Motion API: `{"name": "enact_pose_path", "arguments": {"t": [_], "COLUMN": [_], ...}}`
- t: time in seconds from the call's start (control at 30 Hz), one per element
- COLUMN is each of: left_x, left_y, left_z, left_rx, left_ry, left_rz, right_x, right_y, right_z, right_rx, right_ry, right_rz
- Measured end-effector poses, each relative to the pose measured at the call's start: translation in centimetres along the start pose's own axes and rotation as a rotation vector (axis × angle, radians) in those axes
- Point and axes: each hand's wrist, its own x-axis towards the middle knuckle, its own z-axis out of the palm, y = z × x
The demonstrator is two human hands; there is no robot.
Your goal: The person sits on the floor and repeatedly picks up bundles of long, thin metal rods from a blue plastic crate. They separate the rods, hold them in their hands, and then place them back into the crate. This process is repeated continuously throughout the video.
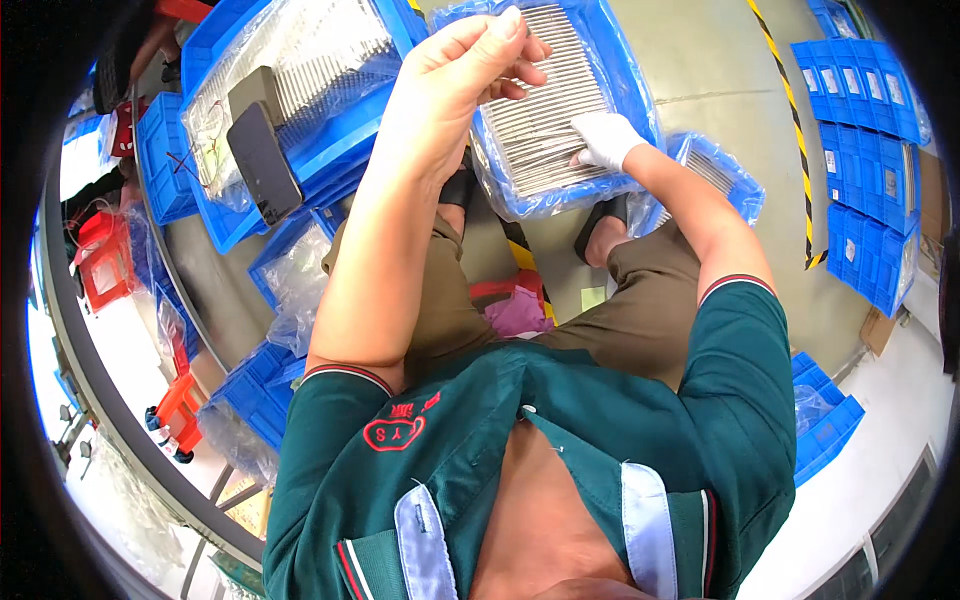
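Note:
Bare and raised above the near bin's left side, my left hand has its fingers curled in and the thumb against them. What it holds, if anything, is too small to make out. A white glove with bare fingertips covers my right hand, which reaches down onto a row of thin metal rods. Its thumb and fingers are bent together on the rods at the row's right side. The rods lie side by side in a blue bin lined with clear plastic, in front of my knees.
Left of it, stacked blue bins hold more rods under plastic, with a dark phone on top. A smaller blue bin of rods sits by my right knee. Blue boxes are stacked far right, beyond a yellow-black floor stripe.

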Motion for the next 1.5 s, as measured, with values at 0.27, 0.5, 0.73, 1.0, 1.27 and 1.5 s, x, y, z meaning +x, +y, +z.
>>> {"name": "enact_pose_path", "arguments": {"t": [0.27, 0.5, 0.73, 1.0, 1.27, 1.5], "left_x": [-0.1, -0.1, -0.3, -0.1, -0.8, -0.3], "left_y": [-0.4, -0.6, -0.3, 0.3, 0.2, -0.3], "left_z": [-0.1, -0.2, -0.2, -0.4, -0.3, 0.9], "left_rx": [0.026, 0.019, 0.018, -0.042, -0.041, -0.058], "left_ry": [-0.057, -0.059, -0.025, -0.057, -0.016, -0.012], "left_rz": [-0.011, -0.022, -0.047, -0.066, -0.075, -0.093], "right_x": [0.0, 2.6, 3.3, 2.9, 1.3, 0.5], "right_y": [0.0, 0.4, -2.2, 11.9, 4.4, -0.2], "right_z": [0.5, 1.2, 0.8, 5.5, 3.8, -0.7], "right_rx": [-0.071, -0.142, -0.112, 0.653, 1.664, 1.545], "right_ry": [0.205, 0.222, 0.138, 0.151, 0.104, 0.085], "right_rz": [-0.097, -0.072, -0.099, 0.706, 0.747, 0.676]}}
